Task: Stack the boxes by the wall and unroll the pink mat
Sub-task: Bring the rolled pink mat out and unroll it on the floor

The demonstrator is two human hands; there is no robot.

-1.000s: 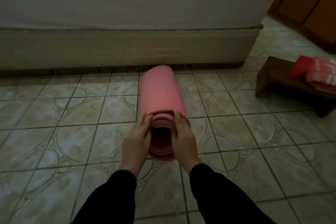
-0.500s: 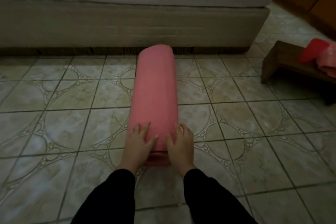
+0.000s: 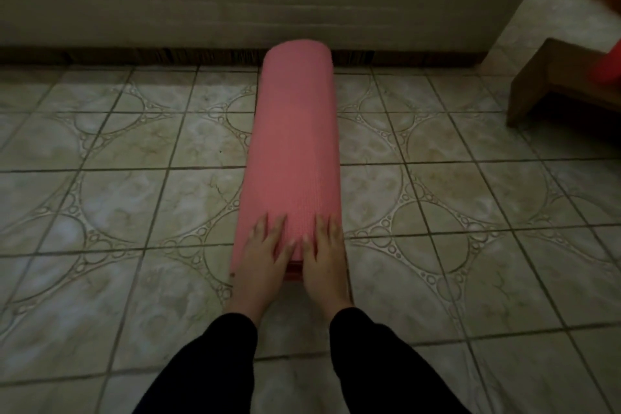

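The pink mat (image 3: 292,144) lies rolled up on the tiled floor, its length pointing away from me toward the bed. Its far end almost reaches the bed base. My left hand (image 3: 260,257) rests flat on the near end of the roll, fingers spread. My right hand (image 3: 324,255) lies flat beside it on the same end, fingers together. Both palms press on top of the roll rather than wrapping around it. No boxes are in view.
A bed base (image 3: 235,10) spans the back of the view. A low brown wooden bench (image 3: 554,84) stands at the right with a red object (image 3: 608,64) on it. Patterned floor tiles (image 3: 117,205) stretch to both sides of the roll.
The near end of the roll was lifted in both hands; it now lies flat on the floor. My hands shifted from gripping its end to resting on top.
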